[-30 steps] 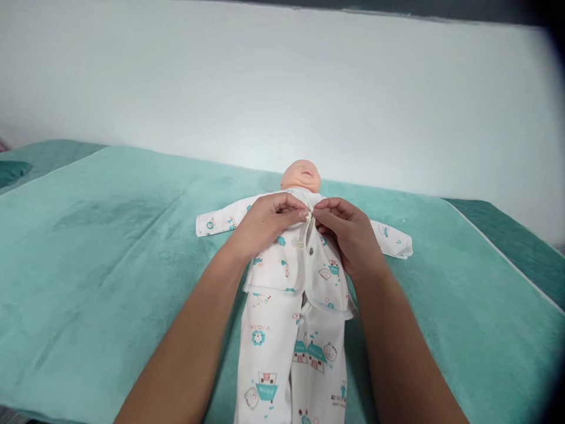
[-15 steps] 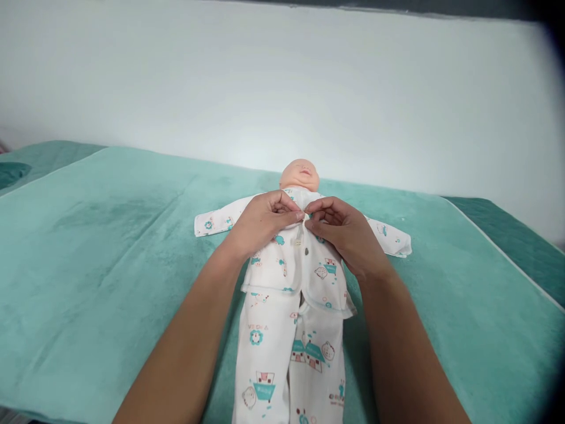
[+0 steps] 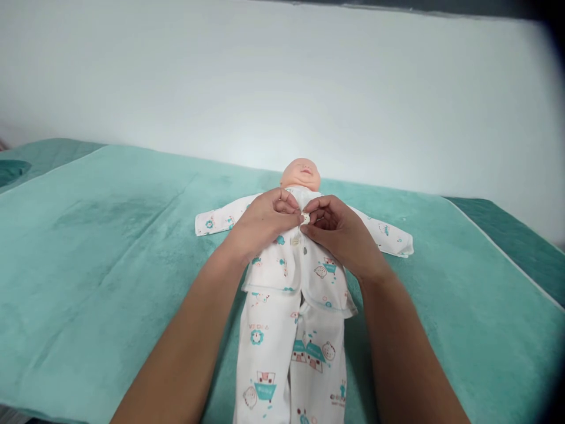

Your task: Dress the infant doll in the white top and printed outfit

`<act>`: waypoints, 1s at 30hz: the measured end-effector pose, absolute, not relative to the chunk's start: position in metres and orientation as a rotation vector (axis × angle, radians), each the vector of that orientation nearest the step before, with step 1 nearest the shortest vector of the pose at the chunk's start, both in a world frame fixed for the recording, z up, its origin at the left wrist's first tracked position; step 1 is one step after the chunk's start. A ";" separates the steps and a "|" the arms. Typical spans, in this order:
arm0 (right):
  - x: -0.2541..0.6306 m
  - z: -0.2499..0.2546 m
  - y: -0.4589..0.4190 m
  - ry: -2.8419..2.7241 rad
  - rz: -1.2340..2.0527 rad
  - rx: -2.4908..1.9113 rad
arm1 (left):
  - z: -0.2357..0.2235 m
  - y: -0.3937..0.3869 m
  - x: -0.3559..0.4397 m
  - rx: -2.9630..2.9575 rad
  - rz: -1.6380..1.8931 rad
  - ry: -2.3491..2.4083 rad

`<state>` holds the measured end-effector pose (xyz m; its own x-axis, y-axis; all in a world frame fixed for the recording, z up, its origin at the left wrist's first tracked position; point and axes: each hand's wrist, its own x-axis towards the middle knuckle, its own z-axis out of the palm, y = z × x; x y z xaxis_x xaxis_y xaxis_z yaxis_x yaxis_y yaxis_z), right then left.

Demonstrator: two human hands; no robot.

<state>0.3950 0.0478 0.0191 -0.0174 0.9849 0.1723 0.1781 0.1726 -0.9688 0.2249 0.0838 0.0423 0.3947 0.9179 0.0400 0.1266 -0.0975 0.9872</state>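
Note:
A baby doll lies on its back in a white printed jacket and matching trousers. At the chest, my left hand pinches the jacket's front edge between thumb and fingers. My right hand is closed on the opposite edge, its fingertips near a pale button that shows between both hands. Lower on the front, another pale button lies on the left side, across from a small dark oval spot. Below that, the jacket edges part.
A teal blanket covers the surface under the doll. Darker teal fabric borders it at the right. A white wall rises behind the doll's head.
The pale button between my fingers now shows its face more fully. My right fingers have shifted slightly around it; both hands stay at the chest.

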 end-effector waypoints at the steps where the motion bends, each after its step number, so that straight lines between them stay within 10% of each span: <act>1: 0.395 0.019 0.048 -1.415 1.003 -1.202 | 0.043 0.084 0.225 1.513 0.876 0.969; 16: 0.394 0.025 0.042 -1.371 1.031 -1.265 | 0.049 0.080 0.218 1.667 0.805 0.993; 30: 0.374 0.046 -0.008 -2.050 0.290 -1.928 | 0.058 0.080 0.200 2.045 0.361 0.836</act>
<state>0.3741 -0.0080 0.0461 -0.0453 0.9952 0.0866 0.9320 0.0733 -0.3549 0.2002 0.0799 0.0579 0.7318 0.6793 -0.0546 0.4259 -0.3933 0.8148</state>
